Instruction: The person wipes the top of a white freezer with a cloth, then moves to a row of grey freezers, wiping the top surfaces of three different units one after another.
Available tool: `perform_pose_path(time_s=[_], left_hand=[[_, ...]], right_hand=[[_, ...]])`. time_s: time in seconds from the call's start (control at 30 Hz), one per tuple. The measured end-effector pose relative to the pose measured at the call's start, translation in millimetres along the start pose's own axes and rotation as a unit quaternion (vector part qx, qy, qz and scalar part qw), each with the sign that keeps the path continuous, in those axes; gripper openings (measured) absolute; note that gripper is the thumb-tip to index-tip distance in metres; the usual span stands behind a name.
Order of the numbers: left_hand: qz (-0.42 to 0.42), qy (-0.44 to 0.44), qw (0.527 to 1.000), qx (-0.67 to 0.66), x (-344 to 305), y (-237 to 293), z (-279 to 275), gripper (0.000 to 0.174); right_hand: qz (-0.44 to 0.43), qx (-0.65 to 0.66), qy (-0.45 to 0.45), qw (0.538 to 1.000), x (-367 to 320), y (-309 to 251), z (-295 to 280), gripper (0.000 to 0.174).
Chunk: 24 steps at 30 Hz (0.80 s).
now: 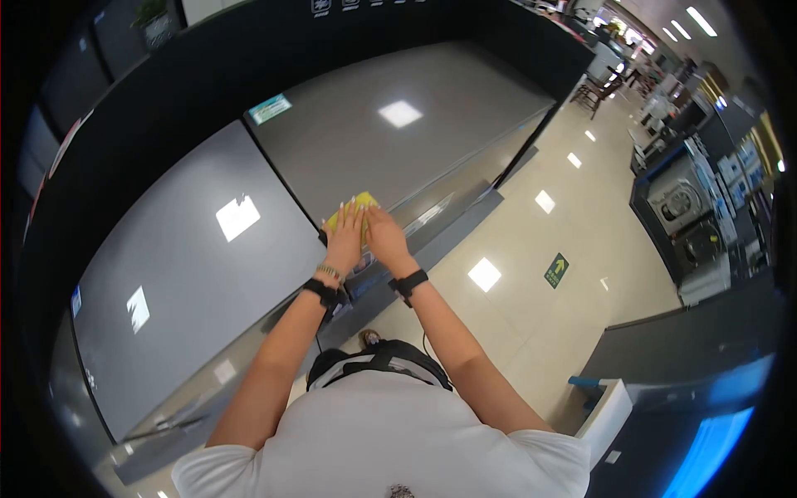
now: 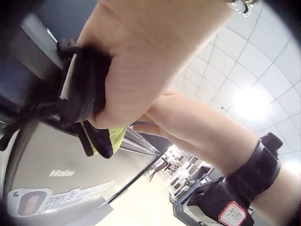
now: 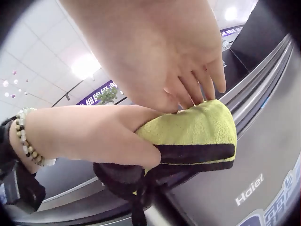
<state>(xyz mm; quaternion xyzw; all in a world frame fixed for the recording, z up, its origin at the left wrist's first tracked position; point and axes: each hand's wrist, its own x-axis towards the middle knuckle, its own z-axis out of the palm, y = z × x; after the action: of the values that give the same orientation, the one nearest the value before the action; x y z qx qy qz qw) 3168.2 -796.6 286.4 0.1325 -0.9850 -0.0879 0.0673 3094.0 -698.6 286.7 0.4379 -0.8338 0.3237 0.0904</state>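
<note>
A yellow-green cloth (image 3: 193,125) with black edging is bunched over the front edge of a grey appliance top (image 1: 398,141). My left hand (image 1: 344,241), with a beaded bracelet at its wrist, holds the cloth; in the right wrist view its thumb lies along the near side, over the black edging. The left fingers reach over the cloth's top in the head view. From the right side, my right hand (image 1: 386,236) touches the cloth with nearly straight fingers, close beside the left. A black strap (image 2: 87,89) hangs by the left hand in the left wrist view.
A second, lighter grey appliance top (image 1: 191,266) adjoins on the left, past a dark seam. Black panels (image 1: 349,33) rise behind both. The front bears a Haier logo (image 3: 249,190). Shiny floor tiles (image 1: 490,274) lie to the right, with a display washing machine (image 1: 677,199) beyond.
</note>
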Motion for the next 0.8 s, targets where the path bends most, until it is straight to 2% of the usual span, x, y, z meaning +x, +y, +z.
perform_pose_path(time_s=[0.07, 0.1, 0.23, 0.33, 0.4, 0.43, 0.57, 0.63, 0.73, 0.8], left_hand=[[0.017, 0.000, 1.000, -0.016, -11.2, -2.1, -6.8, 0.068], [0.015, -0.032, 0.999, -0.042, -17.9, -3.4, -15.1, 0.068], [0.033, -0.123, 0.986, -0.107, -49.2, -26.7, -36.8, 0.065], [0.056, -0.147, 0.981, -0.117, -85.4, -52.4, -50.7, 0.064], [0.055, -0.158, 0.979, -0.115, -113.4, -66.1, -64.1, 0.064], [0.056, -0.169, 0.978, -0.113, -126.9, -73.1, -68.7, 0.065], [0.048, -0.149, 0.980, -0.120, -184.0, -110.3, -74.3, 0.067], [0.037, -0.107, 0.987, -0.116, -214.7, -128.8, -76.5, 0.068], [-0.009, -0.066, 0.993, -0.099, -265.6, -157.4, -79.2, 0.069], [-0.072, -0.053, 0.991, -0.099, -304.0, -178.9, -85.1, 0.070]], right_hand=[[0.020, -0.004, -0.012, 1.000, -6.2, -13.4, -3.8, 0.034], [0.035, -0.001, -0.037, 0.999, -10.0, -23.2, -4.7, 0.033], [0.051, -0.023, -0.042, 0.998, -37.9, -65.2, 5.7, 0.034], [0.055, -0.005, 0.000, 0.998, -66.9, -101.7, 25.7, 0.036], [0.018, -0.015, 0.048, 0.999, -83.3, -129.0, 33.8, 0.037], [0.024, -0.007, 0.037, 0.999, -90.5, -142.6, 38.9, 0.038], [0.000, 0.010, 0.010, 1.000, -109.6, -191.1, 54.8, 0.038], [-0.049, 0.007, -0.007, 0.999, -118.2, -219.0, 62.2, 0.040], [-0.092, 0.034, -0.053, 0.994, -125.4, -259.8, 77.3, 0.042], [-0.141, 0.066, -0.096, 0.983, -128.4, -287.9, 96.9, 0.043]])
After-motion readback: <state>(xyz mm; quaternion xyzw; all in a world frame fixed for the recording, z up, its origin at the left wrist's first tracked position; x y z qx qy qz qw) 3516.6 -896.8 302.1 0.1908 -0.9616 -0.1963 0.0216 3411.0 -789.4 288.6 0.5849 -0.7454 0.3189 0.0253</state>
